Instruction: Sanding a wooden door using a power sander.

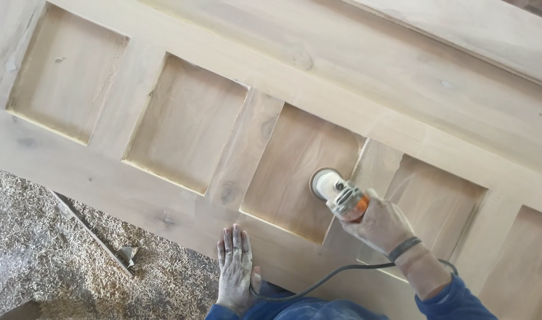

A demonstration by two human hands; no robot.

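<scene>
A pale wooden door panel (164, 195) with several recessed rectangular fields lies flat across the view. My right hand (380, 225), dusty and with a dark band on the wrist, grips a small orange and grey power sander (342, 194). Its round disc (323, 182) rests in the right corner of the middle recess (283, 172). My left hand (235, 268) lies flat, fingers apart, on the near rail of the door. A black cable (318, 281) runs from the sander back under my right arm.
Wood shavings (40, 255) cover the floor at the lower left. A thin wooden strip (87, 231) lies among them. A second wooden board (460, 24) lies along the top right. My blue sleeves (449, 305) show at the bottom.
</scene>
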